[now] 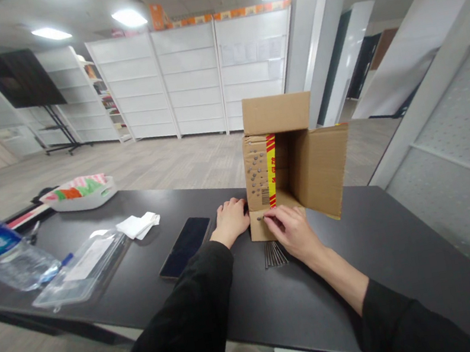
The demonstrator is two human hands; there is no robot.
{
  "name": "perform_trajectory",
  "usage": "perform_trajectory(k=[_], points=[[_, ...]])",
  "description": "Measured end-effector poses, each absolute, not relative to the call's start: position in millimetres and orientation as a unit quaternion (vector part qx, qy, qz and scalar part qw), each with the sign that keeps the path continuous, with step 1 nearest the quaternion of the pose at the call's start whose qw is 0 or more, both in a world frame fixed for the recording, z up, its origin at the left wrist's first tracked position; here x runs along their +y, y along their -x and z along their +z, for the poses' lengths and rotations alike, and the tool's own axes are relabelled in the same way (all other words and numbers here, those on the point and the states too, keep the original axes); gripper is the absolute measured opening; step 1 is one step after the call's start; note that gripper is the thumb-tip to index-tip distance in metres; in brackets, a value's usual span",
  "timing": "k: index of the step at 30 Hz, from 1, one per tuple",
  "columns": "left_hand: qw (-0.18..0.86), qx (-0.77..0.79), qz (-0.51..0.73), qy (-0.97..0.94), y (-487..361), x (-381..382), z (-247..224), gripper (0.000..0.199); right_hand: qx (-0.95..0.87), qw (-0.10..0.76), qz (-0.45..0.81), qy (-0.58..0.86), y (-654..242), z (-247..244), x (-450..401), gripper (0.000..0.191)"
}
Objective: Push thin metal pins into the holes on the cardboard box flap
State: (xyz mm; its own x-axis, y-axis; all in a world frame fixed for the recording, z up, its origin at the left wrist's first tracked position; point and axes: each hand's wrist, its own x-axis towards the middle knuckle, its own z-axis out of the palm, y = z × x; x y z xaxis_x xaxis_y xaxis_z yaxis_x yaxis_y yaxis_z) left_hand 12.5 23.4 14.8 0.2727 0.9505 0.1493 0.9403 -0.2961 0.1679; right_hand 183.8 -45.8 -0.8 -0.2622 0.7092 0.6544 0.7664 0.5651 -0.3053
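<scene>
An open cardboard box stands on its side on the dark table, its opening and flaps facing me. Several round nail heads dot its left panel beside a yellow and red tape strip. My left hand rests against the box's lower left side, fingers bent; its fingertips are partly hidden. My right hand is closed in a pinch at the lower front flap, near a small dark nail head; what lies between the fingertips is too small to make out. Below the flap, several nails lie fanned out on the table.
A black phone lies left of my left hand. Farther left are white tissues, a clear plastic case, a water bottle and a white basket. The table has its front edge close to me.
</scene>
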Motion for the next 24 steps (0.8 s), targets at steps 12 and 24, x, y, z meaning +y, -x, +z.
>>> perform_trajectory(k=[12,24], points=[[0.026,0.590,0.110,-0.799,-12.0,22.1,16.7,0.034,-0.798,0.355,-0.092,0.478,-181.5,-1.2,-43.3,0.016],[0.028,0.589,0.113,-0.800,-11.6,22.7,16.8,0.033,-0.795,0.353,-0.091,0.484,-183.0,-0.6,-42.8,0.015]])
